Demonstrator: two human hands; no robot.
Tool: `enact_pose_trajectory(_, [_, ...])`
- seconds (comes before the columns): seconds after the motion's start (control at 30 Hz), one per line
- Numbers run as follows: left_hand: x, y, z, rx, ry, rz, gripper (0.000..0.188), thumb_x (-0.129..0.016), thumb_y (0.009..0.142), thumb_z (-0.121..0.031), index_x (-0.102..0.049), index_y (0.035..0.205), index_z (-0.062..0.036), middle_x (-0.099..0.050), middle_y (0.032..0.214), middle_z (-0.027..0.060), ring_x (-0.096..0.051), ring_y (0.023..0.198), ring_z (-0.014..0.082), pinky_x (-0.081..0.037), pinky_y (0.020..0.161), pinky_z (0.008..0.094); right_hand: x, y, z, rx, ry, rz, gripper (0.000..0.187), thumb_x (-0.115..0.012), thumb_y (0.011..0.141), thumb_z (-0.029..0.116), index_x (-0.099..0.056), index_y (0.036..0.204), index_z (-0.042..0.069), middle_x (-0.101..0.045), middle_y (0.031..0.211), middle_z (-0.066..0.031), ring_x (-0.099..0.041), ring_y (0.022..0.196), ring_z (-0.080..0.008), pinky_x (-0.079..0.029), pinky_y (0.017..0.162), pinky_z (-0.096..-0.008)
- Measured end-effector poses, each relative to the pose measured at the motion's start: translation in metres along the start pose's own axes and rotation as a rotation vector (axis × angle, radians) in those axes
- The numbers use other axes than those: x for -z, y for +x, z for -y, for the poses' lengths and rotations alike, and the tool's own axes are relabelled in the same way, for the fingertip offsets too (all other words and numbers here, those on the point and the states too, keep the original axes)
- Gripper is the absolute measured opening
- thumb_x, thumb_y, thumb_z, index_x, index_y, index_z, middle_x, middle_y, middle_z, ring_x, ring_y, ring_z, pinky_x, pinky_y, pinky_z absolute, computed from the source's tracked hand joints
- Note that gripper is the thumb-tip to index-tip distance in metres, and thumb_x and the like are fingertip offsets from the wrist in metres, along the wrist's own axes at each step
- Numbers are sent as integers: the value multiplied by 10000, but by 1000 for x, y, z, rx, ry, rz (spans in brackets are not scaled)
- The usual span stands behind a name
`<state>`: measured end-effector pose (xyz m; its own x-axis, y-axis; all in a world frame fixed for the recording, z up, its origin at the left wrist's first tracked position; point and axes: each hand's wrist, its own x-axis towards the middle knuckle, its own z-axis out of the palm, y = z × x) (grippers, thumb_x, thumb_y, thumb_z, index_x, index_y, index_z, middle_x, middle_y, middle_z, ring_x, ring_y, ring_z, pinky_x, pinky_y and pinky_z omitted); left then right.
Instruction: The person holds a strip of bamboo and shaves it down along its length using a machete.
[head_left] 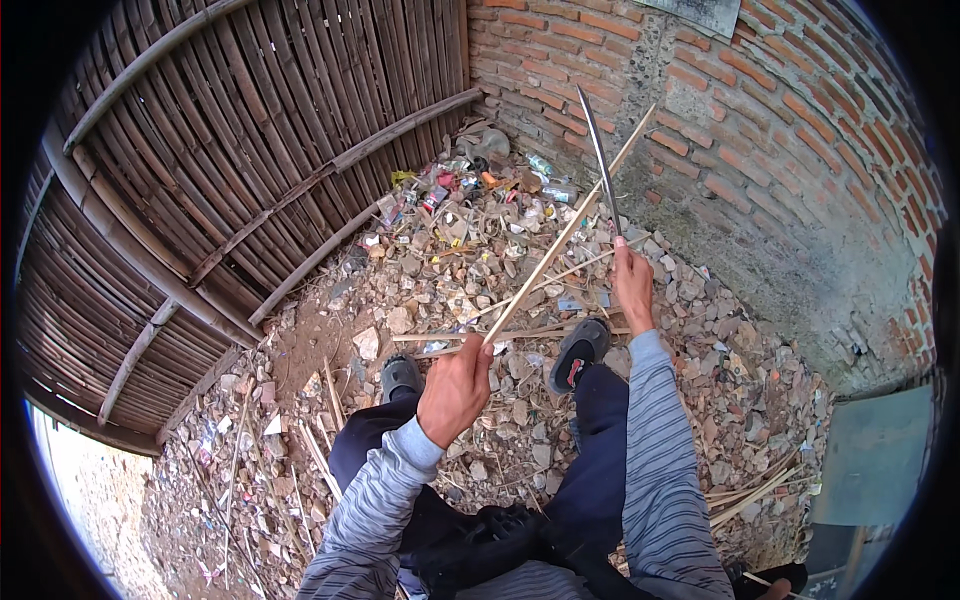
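Note:
My left hand (455, 390) is closed around the lower end of a long, pale bamboo strip (553, 250). The strip slants up and away to the right, its far tip near the brick wall. In my right hand (633, 290) is the handle of a long knife (598, 140), with its narrow dark blade pointing up and slightly left. Blade and strip cross in the picture beyond my right hand; I cannot tell whether they touch. More pale strips (540, 333) lie across the ground by my shoes (580, 355).
Broken stones and rubble (500, 430) cover the ground, with litter (480, 185) heaped in the far corner. A bamboo-slat wall (250, 130) stands left, a brick wall (780, 130) right. Loose strips lie at left (320, 455) and right (755, 495), near a grey-green panel (875, 455).

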<state>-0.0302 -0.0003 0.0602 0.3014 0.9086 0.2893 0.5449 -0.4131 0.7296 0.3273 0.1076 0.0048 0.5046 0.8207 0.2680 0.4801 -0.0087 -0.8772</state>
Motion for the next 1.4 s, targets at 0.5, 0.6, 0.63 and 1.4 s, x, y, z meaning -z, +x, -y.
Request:
enact_pose_trajectory(0.5, [-36,4,21,-127,-113,307,272,-536,1108,-257,-527,1196,0,-655,791,234,-669,743,445,-490,662,508,-4,-47,71,-178,823,296,259,-800,959,169,-686,1103,-14,-542,713,64,-369,484,-7,-280,443,-215])
enact_pose_trajectory(0.6, [-38,7,21,-22,-77,410,395,-591,1094,-326,-521,1311,-3,-701,901,182,-733,835,318,-558,738,414,2,-53,75,-188,813,331,229,-800,947,130,-676,1071,-19,-619,746,25,-389,483,-9,-281,439,-218])
enact_pose_trajectory(0.63, [-40,11,19,-21,-78,409,395,-591,1094,-326,-521,1311,-3,-701,901,182,-733,835,318,-558,738,414,4,-55,76,-189,808,374,226,-801,946,126,-676,1065,-21,-640,751,10,-398,484,-11,-281,437,-222])
enact_pose_trajectory(1.4, [-44,29,10,72,-376,122,252,-497,1116,-205,-580,1154,30,-542,670,159,-536,562,305,-416,582,414,-39,-99,90,590,-278,349,219,-764,748,191,-750,946,97,-690,679,-177,-712,653,-380,-554,600,-477])
